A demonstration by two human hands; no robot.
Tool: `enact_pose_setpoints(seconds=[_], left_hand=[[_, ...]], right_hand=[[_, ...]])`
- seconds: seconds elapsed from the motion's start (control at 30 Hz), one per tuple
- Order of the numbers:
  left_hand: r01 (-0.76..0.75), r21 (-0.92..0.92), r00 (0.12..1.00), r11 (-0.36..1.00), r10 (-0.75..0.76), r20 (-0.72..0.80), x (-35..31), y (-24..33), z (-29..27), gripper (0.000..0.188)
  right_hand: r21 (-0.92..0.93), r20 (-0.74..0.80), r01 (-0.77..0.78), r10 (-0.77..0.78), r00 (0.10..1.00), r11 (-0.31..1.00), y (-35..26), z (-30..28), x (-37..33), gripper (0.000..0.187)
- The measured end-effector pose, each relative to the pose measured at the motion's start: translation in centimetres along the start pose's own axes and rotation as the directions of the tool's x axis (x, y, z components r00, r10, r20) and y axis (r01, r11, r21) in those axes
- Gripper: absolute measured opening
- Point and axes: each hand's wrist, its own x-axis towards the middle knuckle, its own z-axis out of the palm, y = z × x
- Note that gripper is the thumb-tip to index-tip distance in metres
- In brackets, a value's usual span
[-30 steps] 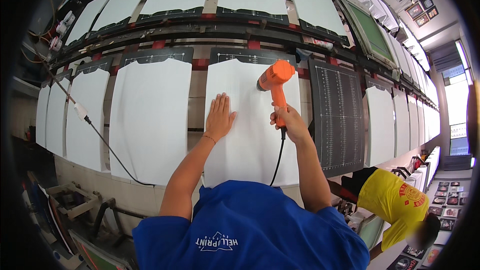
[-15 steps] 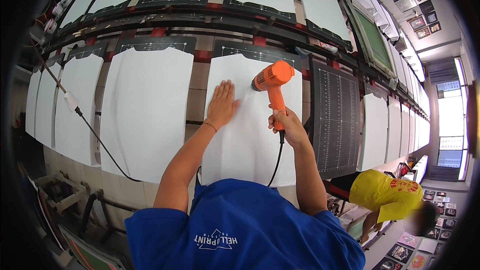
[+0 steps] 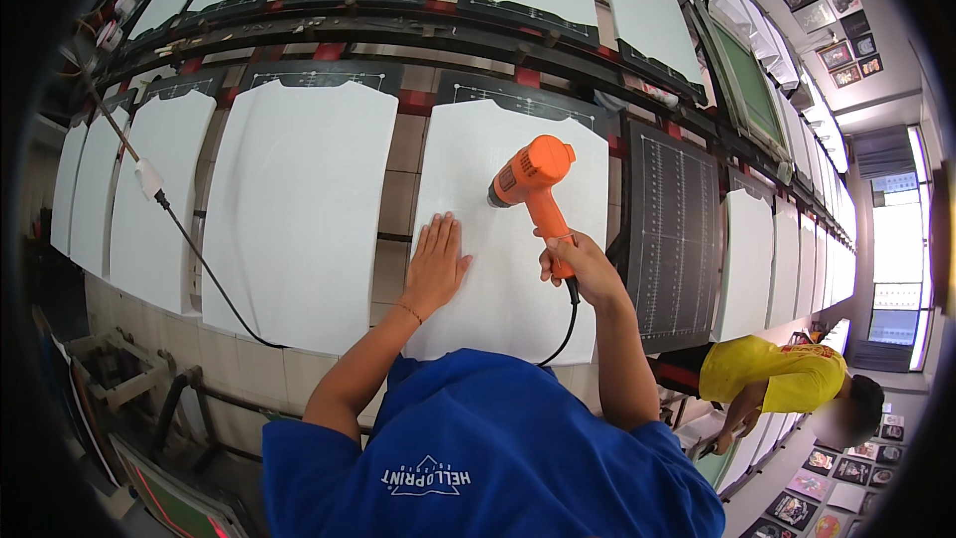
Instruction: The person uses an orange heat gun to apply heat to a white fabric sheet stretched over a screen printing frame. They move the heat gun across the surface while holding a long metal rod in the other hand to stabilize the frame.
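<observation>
An orange heat gun (image 3: 541,175) is in my right hand (image 3: 585,269), fingers wrapped round its handle. Its dark nozzle points down and left at a white shirt (image 3: 488,289) stretched over a dark board (image 3: 518,100) in front of me. The nozzle appears to be just above the cloth. My left hand (image 3: 435,261) lies flat on the left part of the same shirt, fingers stretched out and holding nothing. From the handle's base a black cord (image 3: 572,329) curves down toward my body.
Left stands another white-covered board (image 3: 299,209), with a hanging cord and white plug (image 3: 148,177) beyond it. A bare black board (image 3: 672,229) is at right. A rail (image 3: 398,33) with more boards runs behind. A co-worker in yellow (image 3: 767,374) bends at lower right.
The heat gun has come nearer to me and slightly left. My left hand has slid nearer along the shirt. The co-worker has shifted, and the whole view has moved a little.
</observation>
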Motion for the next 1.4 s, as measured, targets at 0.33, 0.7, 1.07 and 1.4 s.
enact_pose_setpoints(seconds=[0.33, 0.7, 1.07, 1.4], left_hand=[[0.046, -0.008, 0.997, 0.999, -0.046, -0.054, 1.8, 0.0, 0.6, 0.065], [-0.082, -0.079, 0.996, 0.993, 0.083, 0.018, -3.4, 1.7, 0.8, 0.065], [0.151, -0.135, 0.987, 0.979, -0.158, -0.04, -6.9, -0.2, -0.6, 0.066], [0.718, 0.012, 0.386, 0.696, -0.383, -0.84, -15.6, -21.2, -12.2, 0.061]], right_hand=[[0.042, -0.141, 0.134, -0.127, 0.982, 0.99, -0.5, 0.5, 3.3, 0.046], [0.023, 0.028, 0.128, -0.129, 0.991, 0.992, -1.9, 3.1, 7.9, 0.047], [0.009, 0.091, 0.101, -0.101, 0.991, 0.995, -1.7, 3.2, 8.2, 0.039], [-0.01, 0.029, 0.162, -0.161, 0.986, 0.987, -0.1, 1.7, 7.9, 0.034]])
